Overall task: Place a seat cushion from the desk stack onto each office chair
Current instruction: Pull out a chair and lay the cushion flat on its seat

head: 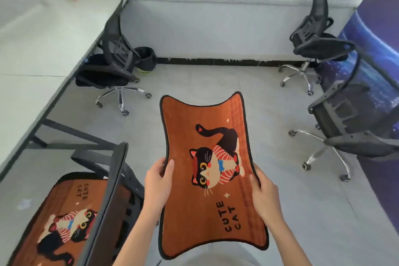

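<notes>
I hold an orange seat cushion (207,170) with a black cat and the words CUTE CAT out in front of me, over the floor. My left hand (156,185) grips its left edge and my right hand (264,194) grips its right edge. A second, matching cushion (64,218) lies on the seat of the office chair (108,196) at the lower left. Three other black office chairs show bare seats: one at the far left (110,67), one at the far right (317,36), one at the near right (354,123).
A white desk (32,54) runs along the left side with a dark frame under it. A bin with a black bag (146,60) stands in the far left corner. A blue patterned desk surface (375,67) lies along the right. Grey floor spreads between the chairs.
</notes>
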{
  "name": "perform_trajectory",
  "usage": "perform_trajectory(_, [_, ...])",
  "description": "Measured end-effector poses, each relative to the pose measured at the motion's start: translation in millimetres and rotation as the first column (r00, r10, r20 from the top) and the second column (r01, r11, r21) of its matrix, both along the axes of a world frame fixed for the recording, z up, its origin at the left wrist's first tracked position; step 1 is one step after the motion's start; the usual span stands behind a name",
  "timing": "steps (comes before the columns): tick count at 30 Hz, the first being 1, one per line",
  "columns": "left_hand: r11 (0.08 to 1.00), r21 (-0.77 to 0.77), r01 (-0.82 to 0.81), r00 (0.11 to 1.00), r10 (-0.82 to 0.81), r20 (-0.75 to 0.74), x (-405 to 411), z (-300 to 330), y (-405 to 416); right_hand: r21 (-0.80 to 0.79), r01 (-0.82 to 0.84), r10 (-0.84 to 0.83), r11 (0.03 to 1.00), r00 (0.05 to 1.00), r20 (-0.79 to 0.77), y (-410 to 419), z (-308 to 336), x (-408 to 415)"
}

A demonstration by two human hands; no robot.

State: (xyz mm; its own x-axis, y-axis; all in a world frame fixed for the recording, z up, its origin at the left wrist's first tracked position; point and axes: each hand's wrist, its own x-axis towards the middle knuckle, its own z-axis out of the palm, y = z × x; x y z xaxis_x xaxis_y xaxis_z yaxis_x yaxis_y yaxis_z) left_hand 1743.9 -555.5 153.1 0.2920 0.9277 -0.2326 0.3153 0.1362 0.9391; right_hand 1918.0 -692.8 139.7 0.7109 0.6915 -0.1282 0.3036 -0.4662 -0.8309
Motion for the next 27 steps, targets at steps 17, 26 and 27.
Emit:
perform_trajectory(17, [0.771, -0.063, -0.634, 0.771, 0.636, 0.023, 50.4, -3.3, 351.1, -0.006, -0.632, 0.631, 0.775, 0.774, 0.04, 481.3, 15.1, 76.7])
perform_trajectory(26, [0.639, -0.048, -0.768, 0.639, 0.769, 0.011, 18.3, 7.5, 543.4, -0.023, -0.763, 0.762, 0.646, 0.642, 0.088, 716.4, 17.7, 49.3])
perform_trajectory(27, [0.625, -0.045, -0.779, 0.625, 0.78, 0.014, 15.1, 6.5, 563.2, -0.02, -0.785, 0.783, 0.619, 0.616, 0.081, 742.4, 15.2, 44.7])
